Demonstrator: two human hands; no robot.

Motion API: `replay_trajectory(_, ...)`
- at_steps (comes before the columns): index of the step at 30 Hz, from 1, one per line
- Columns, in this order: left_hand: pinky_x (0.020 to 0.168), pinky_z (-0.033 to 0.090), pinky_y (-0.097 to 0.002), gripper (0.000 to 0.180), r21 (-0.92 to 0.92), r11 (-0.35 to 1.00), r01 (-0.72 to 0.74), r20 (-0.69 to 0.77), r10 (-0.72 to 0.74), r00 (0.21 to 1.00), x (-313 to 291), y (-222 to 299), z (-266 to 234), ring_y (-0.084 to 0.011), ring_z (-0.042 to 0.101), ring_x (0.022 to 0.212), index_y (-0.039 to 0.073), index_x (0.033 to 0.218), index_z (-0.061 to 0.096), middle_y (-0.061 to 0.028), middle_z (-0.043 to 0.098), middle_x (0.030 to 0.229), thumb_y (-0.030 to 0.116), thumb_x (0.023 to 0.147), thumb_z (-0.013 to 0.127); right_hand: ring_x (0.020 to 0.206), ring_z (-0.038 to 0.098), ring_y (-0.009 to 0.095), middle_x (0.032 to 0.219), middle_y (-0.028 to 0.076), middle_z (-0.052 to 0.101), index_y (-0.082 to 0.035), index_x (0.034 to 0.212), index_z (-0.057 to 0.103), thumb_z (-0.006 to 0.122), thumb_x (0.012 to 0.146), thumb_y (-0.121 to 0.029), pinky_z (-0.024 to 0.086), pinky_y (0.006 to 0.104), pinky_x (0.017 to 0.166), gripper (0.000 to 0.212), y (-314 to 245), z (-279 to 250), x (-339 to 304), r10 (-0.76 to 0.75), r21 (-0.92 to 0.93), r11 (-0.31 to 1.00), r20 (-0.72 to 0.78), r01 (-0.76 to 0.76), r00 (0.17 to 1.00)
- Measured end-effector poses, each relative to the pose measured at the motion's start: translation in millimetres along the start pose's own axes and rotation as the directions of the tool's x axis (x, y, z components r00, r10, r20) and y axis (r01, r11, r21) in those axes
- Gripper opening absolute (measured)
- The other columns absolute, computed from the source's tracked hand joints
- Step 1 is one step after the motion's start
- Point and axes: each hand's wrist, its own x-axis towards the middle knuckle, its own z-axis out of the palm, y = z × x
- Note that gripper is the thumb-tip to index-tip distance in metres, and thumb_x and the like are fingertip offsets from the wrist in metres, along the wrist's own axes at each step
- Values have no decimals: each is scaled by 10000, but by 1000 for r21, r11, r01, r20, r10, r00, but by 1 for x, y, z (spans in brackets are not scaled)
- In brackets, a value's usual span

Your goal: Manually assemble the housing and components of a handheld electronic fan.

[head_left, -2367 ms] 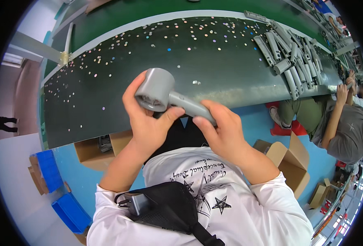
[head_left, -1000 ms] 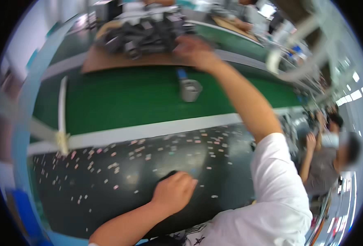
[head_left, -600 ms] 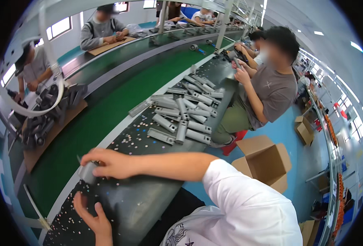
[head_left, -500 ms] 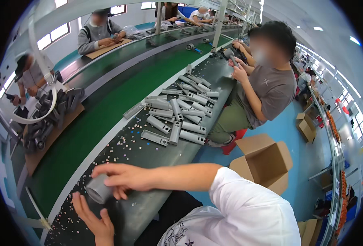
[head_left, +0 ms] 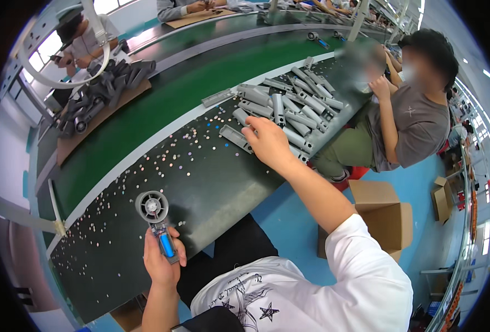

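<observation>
My left hand is closed round the handle of a small grey handheld fan, held over the near part of the dark bench. The fan's round head points away from me, and its handle is uncovered, showing a blue battery cell. My right hand is stretched out at the near edge of a pile of grey half-tube handle shells. Its fingers look extended and slightly apart above the shells. The undersides of the fingers are hidden. One shell with its hollow side up lies just left of that hand.
Small pale and blue dots are scattered over the bench. Beyond its pale edge strip runs a green conveyor belt. A co-worker sits at the right, near an open cardboard box. Dark parts are heaped at the far left.
The fan head has passed from my right hand to my left hand, which was open. My right hand has moved away to the shell pile. The view has shifted.
</observation>
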Motion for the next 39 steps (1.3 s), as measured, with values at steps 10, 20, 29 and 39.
replay_trajectory(10,309,359,-224,452,-28,997,67,-133,-70,989,-14,-17,2,-115,489,476,9,1259,484,-83,571,901,378,1052,326,730,656,336,780,174,631,-35,1273,491,575,847,-131,531,428,536,444,-38,79,-19,-262,166,958,185,233,947)
replay_trajectory(20,359,377,-240,449,17,991,132,-144,-128,981,-16,-13,4,-146,518,552,20,1237,488,-92,585,955,396,1044,334,805,664,346,872,179,657,-11,1041,555,631,876,-315,527,448,671,354,-59,31,-15,-168,-80,968,507,240,845)
replay_trajectory(29,423,414,-268,417,-30,981,191,-61,-193,979,-14,-12,3,-179,553,656,45,1171,504,-104,600,1008,399,1042,325,772,659,401,781,221,661,-6,1089,506,570,923,-252,524,491,674,304,-44,42,-9,-184,112,983,509,147,841)
replay_trajectory(39,382,401,-264,410,-115,984,137,-125,-151,981,-18,-14,3,-162,517,563,18,1211,507,-89,587,927,364,1034,378,1052,559,290,1016,104,626,-94,1102,588,690,778,-163,453,422,889,347,-40,26,-24,-684,182,730,209,659,699)
